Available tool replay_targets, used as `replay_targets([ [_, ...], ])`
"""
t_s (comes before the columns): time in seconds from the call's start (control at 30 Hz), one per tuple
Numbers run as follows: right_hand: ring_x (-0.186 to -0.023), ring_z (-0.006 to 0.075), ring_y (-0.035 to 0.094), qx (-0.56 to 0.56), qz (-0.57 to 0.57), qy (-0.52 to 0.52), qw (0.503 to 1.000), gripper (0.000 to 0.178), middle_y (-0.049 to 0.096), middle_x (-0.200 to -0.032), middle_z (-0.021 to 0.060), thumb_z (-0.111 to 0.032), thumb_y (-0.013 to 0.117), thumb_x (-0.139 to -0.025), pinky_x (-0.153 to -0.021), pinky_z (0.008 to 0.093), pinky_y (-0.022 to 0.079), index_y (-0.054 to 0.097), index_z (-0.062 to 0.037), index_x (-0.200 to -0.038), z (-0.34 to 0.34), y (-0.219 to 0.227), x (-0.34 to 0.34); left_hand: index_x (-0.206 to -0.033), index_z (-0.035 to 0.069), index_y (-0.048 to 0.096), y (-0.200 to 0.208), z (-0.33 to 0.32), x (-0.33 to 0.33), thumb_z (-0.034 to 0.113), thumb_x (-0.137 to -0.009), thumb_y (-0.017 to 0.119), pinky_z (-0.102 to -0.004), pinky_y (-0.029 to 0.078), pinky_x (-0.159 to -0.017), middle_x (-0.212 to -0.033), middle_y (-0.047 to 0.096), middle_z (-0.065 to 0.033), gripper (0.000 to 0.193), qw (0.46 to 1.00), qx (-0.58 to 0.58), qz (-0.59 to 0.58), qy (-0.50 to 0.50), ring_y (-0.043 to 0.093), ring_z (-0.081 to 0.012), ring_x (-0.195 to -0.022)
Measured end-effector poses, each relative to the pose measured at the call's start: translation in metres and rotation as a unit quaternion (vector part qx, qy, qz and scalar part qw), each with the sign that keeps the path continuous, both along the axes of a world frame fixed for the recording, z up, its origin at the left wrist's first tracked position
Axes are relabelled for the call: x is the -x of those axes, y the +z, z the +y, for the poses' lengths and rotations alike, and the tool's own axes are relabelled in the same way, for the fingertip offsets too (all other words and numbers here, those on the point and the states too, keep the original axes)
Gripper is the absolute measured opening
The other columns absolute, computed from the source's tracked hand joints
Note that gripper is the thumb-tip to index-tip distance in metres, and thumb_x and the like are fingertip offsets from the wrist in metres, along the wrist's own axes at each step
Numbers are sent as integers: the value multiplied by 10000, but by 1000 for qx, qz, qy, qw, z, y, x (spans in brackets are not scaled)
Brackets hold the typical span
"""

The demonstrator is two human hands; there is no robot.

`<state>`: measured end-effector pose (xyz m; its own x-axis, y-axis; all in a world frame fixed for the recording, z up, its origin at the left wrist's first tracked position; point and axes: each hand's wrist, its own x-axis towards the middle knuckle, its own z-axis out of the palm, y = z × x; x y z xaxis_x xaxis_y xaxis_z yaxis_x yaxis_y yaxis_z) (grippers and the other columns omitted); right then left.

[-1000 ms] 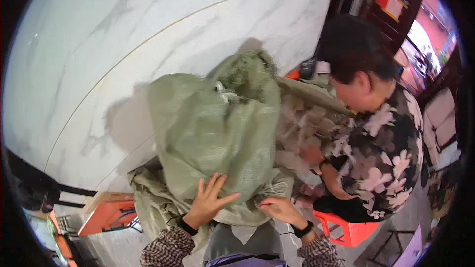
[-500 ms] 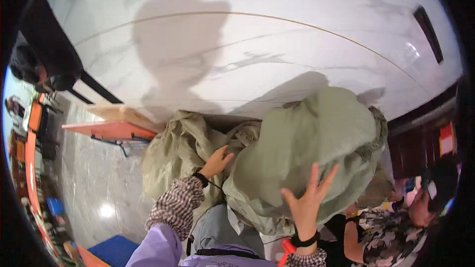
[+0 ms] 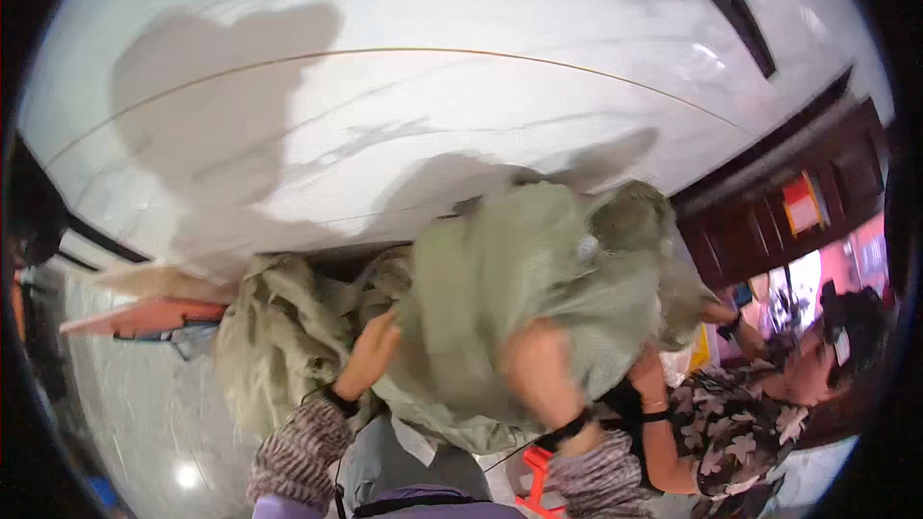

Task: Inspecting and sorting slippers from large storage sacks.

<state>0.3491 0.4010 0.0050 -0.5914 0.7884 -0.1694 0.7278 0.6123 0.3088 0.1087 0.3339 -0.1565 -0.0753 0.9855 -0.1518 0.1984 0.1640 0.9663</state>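
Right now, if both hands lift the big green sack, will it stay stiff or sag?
The green sack would probably sag: its woven cloth creases around the left hand and right hand. It bulges full, so it is likely heavy. The cloth looks coarse, so hardly slippery.

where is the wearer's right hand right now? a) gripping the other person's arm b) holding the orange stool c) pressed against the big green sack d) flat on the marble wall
c: the right hand, blurred, lies against the front of the big green sack, while the left hand rests on the sack's left edge; whether the right hand is gripping or just pressing cannot be told.
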Motion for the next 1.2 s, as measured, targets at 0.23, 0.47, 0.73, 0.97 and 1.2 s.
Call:
replay_targets([
  [0.23,-748,278,581,162,434,24,886,111,585,-776,107,-106,566,-727,-645,384,486,606,-53,-816,-70,-49,53,-1490,123,109,159,58,-44,269,-916,572,-355,308,-1037,-1408,389,-158,752,978,-27,-175,-113,416,-272,-1257],
  [0.47,-897,289,605,103,585,-39,804,312,630,-945,122,-198,680,-785,-814,367,474,618,-31,-1041,-23,6,-61,-1261,-28,494,124,84,-72,90,-883,547,-293,429,-880,-1148,602,-99,400,972,90,-215,20,562,-177,-1021],
  [0.73,-1051,388,547,122,495,-394,765,770,567,-1140,266,-347,675,-817,-881,445,434,299,-45,-1417,112,-54,-235,-1291,0,454,111,22,-74,45,-901,509,-320,456,-899,-1202,562,-91,397,941,236,-225,85,549,-199,-1054],
  [0.97,-885,137,577,222,704,-342,582,209,659,-984,79,-83,502,-927,-762,284,449,597,56,-1050,90,-15,-167,-1271,44,471,147,-1,-2,209,-934,461,-400,495,-886,-1163,575,-129,376,852,92,-445,261,572,-268,-1052],
  [1.2,-556,43,395,322,728,-191,574,199,485,-636,-53,-160,520,-923,-435,256,277,628,5,-899,99,106,-24,-1248,6,491,157,30,51,226,-978,415,-304,519,-799,-1125,597,-88,356,845,37,-480,234,601,-178,-928],
])
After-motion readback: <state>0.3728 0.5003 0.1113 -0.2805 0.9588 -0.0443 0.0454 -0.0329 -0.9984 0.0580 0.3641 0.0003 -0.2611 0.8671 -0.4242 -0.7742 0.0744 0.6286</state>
